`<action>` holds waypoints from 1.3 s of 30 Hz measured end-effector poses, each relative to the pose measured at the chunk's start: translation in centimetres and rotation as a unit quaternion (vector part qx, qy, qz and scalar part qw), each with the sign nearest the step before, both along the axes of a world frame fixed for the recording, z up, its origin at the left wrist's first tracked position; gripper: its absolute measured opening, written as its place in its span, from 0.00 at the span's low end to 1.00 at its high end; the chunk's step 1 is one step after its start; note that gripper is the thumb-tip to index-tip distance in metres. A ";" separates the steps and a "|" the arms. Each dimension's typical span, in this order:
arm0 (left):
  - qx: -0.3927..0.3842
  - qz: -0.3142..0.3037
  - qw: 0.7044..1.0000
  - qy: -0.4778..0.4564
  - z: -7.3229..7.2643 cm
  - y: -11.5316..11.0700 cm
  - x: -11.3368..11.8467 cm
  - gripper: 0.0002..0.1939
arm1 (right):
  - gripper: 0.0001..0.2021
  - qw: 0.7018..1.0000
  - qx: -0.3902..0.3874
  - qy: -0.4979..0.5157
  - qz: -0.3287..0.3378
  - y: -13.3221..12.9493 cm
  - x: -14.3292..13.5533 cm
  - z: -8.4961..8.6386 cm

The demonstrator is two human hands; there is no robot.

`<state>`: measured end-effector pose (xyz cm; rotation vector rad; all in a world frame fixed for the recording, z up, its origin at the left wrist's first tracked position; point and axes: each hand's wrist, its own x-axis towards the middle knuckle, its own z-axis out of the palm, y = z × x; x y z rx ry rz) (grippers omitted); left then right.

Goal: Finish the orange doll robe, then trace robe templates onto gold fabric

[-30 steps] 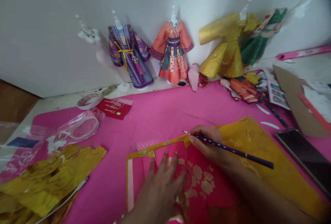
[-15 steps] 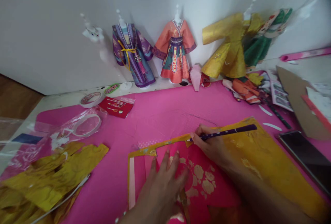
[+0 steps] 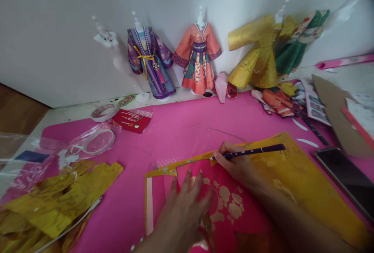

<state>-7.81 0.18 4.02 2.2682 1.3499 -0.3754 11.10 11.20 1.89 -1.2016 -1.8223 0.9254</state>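
Note:
My left hand [image 3: 187,198] lies with fingers spread on a pink piece patterned with pale gold flowers [image 3: 226,202], pressing it down. That piece rests on a yellow patterned sheet [image 3: 274,167], whose edge shows along the top and left. Between the fingers of my right hand [image 3: 235,163] is a dark purple pencil with pale dots [image 3: 257,150]. Its tip meets the upper edge of the pink piece, and its other end slants up to the right. The lower part of the pink piece is partly covered by my left hand and forearm.
Dressed doll forms stand along the wall, among them one in purple [image 3: 152,62] and one in orange [image 3: 200,58]. Tape rolls [image 3: 104,112] and yellow scraps [image 3: 61,198] lie left. A phone [image 3: 341,171] and cardboard [image 3: 336,116] are on the right of the pink mat [image 3: 131,167].
My right hand and the pencil have shifted slightly left along the upper edge of the pink piece. My left hand stays in place.

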 end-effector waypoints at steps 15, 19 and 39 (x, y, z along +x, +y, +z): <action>-0.040 0.009 0.998 0.043 2.1 0.9 1.0 0.52 | 0.15 1.000 -0.017 0.006 -0.008 0.0 0.2 -0.5; -0.019 0.007 1.000 0.018 1.5 0.5 0.7 0.50 | 0.15 1.000 -0.023 0.004 -0.007 0.0 0.2 -0.4; -0.038 0.010 0.999 0.018 2.0 0.5 0.5 0.51 | 0.15 1.000 -0.019 -0.004 -0.005 0.0 0.1 -0.2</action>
